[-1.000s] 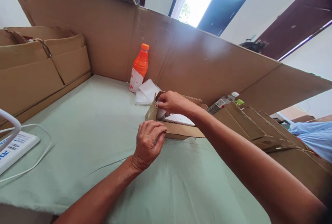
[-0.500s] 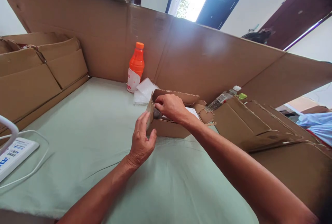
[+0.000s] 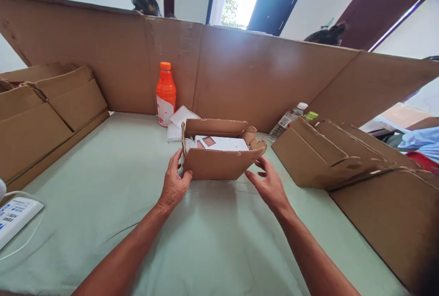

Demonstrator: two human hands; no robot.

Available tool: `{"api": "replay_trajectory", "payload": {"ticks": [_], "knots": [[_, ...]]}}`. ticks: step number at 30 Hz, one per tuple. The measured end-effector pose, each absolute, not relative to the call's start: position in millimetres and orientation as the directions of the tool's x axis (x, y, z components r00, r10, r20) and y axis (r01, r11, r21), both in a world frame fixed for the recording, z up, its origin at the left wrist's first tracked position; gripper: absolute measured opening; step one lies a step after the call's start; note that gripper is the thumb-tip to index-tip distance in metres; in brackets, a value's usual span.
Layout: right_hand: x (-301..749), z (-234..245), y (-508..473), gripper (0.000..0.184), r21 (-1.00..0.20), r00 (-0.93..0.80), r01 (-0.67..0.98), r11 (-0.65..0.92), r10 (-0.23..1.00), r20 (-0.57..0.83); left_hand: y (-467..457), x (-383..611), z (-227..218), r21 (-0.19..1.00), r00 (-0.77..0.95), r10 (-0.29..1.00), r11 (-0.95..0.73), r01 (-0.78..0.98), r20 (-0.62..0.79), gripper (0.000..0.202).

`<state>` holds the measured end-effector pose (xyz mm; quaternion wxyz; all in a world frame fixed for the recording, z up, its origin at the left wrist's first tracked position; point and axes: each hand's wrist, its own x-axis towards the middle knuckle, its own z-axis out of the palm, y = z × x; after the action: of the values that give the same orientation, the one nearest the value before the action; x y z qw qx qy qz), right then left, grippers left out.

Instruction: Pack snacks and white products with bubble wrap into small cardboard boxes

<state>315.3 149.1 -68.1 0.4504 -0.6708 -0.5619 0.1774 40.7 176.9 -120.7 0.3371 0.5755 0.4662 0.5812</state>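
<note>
A small open cardboard box (image 3: 216,163) stands in the middle of the pale green table cloth (image 3: 130,182). A white item with a brown square (image 3: 219,142) lies inside it. My left hand (image 3: 174,182) rests against the box's left corner, fingers and thumb apart around the edge. At the box's right end my right hand (image 3: 268,184) hovers with fingers spread, holding nothing and just touching or nearly touching the box's lower right corner.
An orange bottle (image 3: 165,94) and white foam sheets (image 3: 179,122) stand behind the box by a tall cardboard wall (image 3: 240,72). Flattened cardboard (image 3: 329,154) with a clear bottle (image 3: 287,120) lies right, more cardboard (image 3: 44,113) left. A white power strip (image 3: 15,214) sits at left. Two people's heads show behind the wall.
My right hand came out of the box and moved to its right end, fingers now spread. The left hand opened against the left corner. The box now faces me squarely.
</note>
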Motion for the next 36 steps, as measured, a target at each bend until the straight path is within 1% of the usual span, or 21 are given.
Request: {"api": "replay_trajectory", "payload": {"ticks": [2,5,8,10,11,14,16,19,22,24,27,29,31,33,34,36], "knots": [[306,-69,160,0.054,-0.845,0.207,0.532,0.047,0.961,0.184,179,47,-120,0.935,-0.083,0.937,-0.328,0.136,0.341,0.068],[305,-63,153,0.039,-0.852,0.164,0.524,0.019,0.979,0.122,166,53,-117,0.934,-0.067,0.938,-0.329,0.141,0.340,0.069],[314,-63,120,0.037,-0.822,0.189,0.570,-0.016,0.975,0.113,132,51,-117,0.932,-0.006,0.939,-0.340,0.129,0.343,0.074],[317,-65,97,0.039,-0.843,0.219,0.537,-0.041,0.971,0.092,102,46,-120,0.931,0.018,0.940,-0.339,0.134,0.340,0.077],[314,-65,90,0.041,-0.857,0.228,0.513,-0.050,0.970,0.079,88,42,-123,0.933,0.003,0.943,-0.330,0.146,0.333,0.078],[287,-67,89,0.044,-0.893,0.170,0.447,-0.045,0.985,0.036,58,22,-130,0.949,-0.142,0.950,-0.250,0.191,0.279,0.073],[255,-67,105,0.043,-0.911,0.071,0.413,-0.006,0.997,0.026,50,3,-133,0.964,-0.283,0.931,-0.180,0.197,0.232,0.067],[201,-67,139,0.040,-0.924,-0.069,0.376,0.064,0.997,0.041,50,-30,-129,0.978,-0.462,0.868,-0.108,0.178,0.180,0.060],[161,-68,160,0.039,-0.924,-0.177,0.364,0.115,0.983,0.052,54,-57,-121,0.979,-0.551,0.815,-0.093,0.183,0.180,0.055],[153,-68,162,0.039,-0.925,-0.222,0.355,0.134,0.973,0.056,58,-64,-117,0.974,-0.571,0.797,-0.099,0.203,0.200,0.050],[172,-67,151,0.041,-0.931,-0.162,0.347,0.113,0.985,0.060,65,-52,-112,0.959,-0.533,0.804,-0.155,0.239,0.263,0.048],[198,-66,138,0.044,-0.934,-0.059,0.349,0.074,0.997,0.057,70,-35,-110,0.940,-0.448,0.833,-0.227,0.256,0.324,0.050],[221,-65,126,0.047,-0.934,0.039,0.354,0.043,0.997,0.060,71,-18,-109,0.929,-0.356,0.867,-0.270,0.252,0.349,0.052],[232,-64,121,0.049,-0.927,0.077,0.375,0.026,0.995,0.059,69,-11,-108,0.943,-0.332,0.891,-0.246,0.224,0.311,0.052],[230,-63,121,0.048,-0.919,0.063,0.393,0.027,0.996,0.056,67,-13,-109,0.956,-0.349,0.896,-0.215,0.199,0.274,0.052],[215,-62,130,0.043,-0.901,-0.018,0.428,0.068,0.998,0.066,61,-25,-111,0.979,-0.412,0.890,-0.151,0.139,0.196,0.050]]}}
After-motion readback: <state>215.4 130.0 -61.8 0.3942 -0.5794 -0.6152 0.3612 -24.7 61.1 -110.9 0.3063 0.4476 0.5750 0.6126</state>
